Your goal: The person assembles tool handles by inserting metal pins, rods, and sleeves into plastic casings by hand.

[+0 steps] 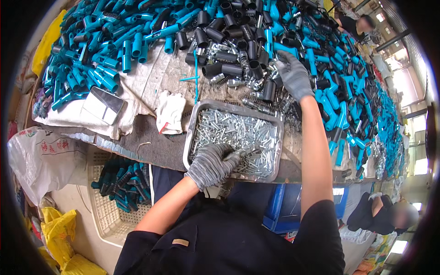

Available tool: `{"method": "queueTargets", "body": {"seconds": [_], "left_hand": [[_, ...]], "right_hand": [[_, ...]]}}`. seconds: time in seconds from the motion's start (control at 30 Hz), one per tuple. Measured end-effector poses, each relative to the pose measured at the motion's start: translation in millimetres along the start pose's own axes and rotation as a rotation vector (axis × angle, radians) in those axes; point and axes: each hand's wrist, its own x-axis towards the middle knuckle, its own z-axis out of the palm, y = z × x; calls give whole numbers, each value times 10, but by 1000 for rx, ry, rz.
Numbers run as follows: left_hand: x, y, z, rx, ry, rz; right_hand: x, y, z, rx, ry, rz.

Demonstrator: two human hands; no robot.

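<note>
My left hand [211, 166], in a grey striped knit glove, is closed around a small shiny metal cylinder [245, 150] above the near edge of a grey tray [187, 153]. Inside the tray lies a heap of small silver pins [229, 127]. My right hand [294, 77], gloved in grey too, reaches into the parts heap at the far right of the tray. Its fingers and thumb look apart, beside black sleeves [269, 90] and silver metal pieces; the fingertips are partly hidden. Teal plastic housings [327, 107] lie just right of that forearm.
More teal housings [105, 73] cover the table's far left. A phone [103, 105] and a white glove [170, 112] lie left of the tray. Below the edge stand a cream crate [103, 206] holding teal-and-black parts and a blue bin [275, 208]. Two people are at the right.
</note>
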Motion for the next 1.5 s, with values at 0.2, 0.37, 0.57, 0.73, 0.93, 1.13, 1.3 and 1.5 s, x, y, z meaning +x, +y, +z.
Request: {"method": "queueTargets", "body": {"seconds": [0.2,0.37,0.57,0.73,0.93,1.13,1.3,1.5], "left_hand": [[28,-59,40,-11,65,87],[25,-132,52,-21,46,47],[-16,-24,17,-81,32,46],[-96,27,-53,-352,-60,-29],[-369,359,-179,-387,-142,-185],[-519,484,-80,-107,-194,23],[-598,606,-24,-59,-215,16],[-646,426,149,2,-75,11]], "right_hand": [[882,434,564,-333,-140,248],[716,313,436,-158,-123,177],[-507,-195,-487,-46,266,-160],[-1737,-276,-913,368,179,30],[-2642,-94,-831,1112,283,342],[-2882,-164,-535,1223,263,694],[-2848,-323,-513,1288,69,705],[-2855,-748,-244,1215,-103,680]]}}
